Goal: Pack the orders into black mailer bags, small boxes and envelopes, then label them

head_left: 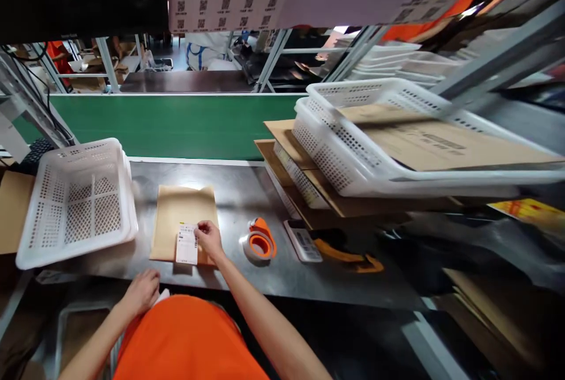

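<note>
My right hand (209,239) pinches the upper right edge of a white printed shipping label (187,245). The label lies over the lower part of a brown kraft mailer (183,206), which is flat on the metal workbench (233,192). At the bench's front edge, my left hand (143,292) is closed with its fingers curled. A bit of white material (162,296) shows beside those fingers, and whether they grip it is hidden. An orange tape dispenser (261,242) with a clear tape roll rests to the right of the mailer.
White perforated baskets (83,203) stand at the left. More baskets (344,150) with flat cardboard overhang the bench at the right. Beneath them lie a white handheld device (303,241) and a yellow-orange tool (348,253). A green conveyor belt (176,121) runs behind.
</note>
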Demonstrator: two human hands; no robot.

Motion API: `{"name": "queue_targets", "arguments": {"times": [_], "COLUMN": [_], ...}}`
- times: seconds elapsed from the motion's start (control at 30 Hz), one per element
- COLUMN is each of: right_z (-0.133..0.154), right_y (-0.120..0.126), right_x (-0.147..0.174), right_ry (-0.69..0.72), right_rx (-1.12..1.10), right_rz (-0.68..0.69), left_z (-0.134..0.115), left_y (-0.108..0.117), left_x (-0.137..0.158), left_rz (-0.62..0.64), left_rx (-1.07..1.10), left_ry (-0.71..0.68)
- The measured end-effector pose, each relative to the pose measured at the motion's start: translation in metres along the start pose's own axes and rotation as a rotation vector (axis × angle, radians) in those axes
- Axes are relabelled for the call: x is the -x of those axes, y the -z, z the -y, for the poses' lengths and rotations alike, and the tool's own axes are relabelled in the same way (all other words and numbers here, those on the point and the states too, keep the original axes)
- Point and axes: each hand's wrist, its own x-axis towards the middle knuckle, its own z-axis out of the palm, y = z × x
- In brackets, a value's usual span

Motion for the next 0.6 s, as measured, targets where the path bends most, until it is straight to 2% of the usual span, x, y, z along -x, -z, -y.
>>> {"name": "queue_targets", "arguments": {"times": [0.17,0.23,0.37,0.47,0.53,0.6], "right_z": [-0.027,-0.033,-0.038,-0.037,-0.039,-0.041], "right_y": [-0.009,-0.007,-0.007,-0.011,-0.014,-0.015], "right_x": [-0.014,-0.016,-0.01,0.01,0.027,0.042], "right_ry": [0.029,0.053,0.134,0.251,0.395,0.562], "right_rx": [0.141,0.203,0.333,0.406,0.506,0.647], "right_rz": [0.048,0.057,0.099,0.15,0.312,0.609], "left_z": [-0.017,-0.021,-0.023,-0.022,-0.023,-0.024], "left_y": [0.002,-0.001,-0.014,-0.021,-0.021,-0.019], "left_x": [-0.035,-0.051,-0.079,-0.088,-0.088,-0.086], "left_rz": [-0.081,-0.032,0.175,0.225,0.2,0.144], "left_rx": [0.049,0.04,0.002,0.019,0.074,0.158], "left_ry": [-0.194,-0.241,-0.238,-0.229,-0.229,-0.222]}}
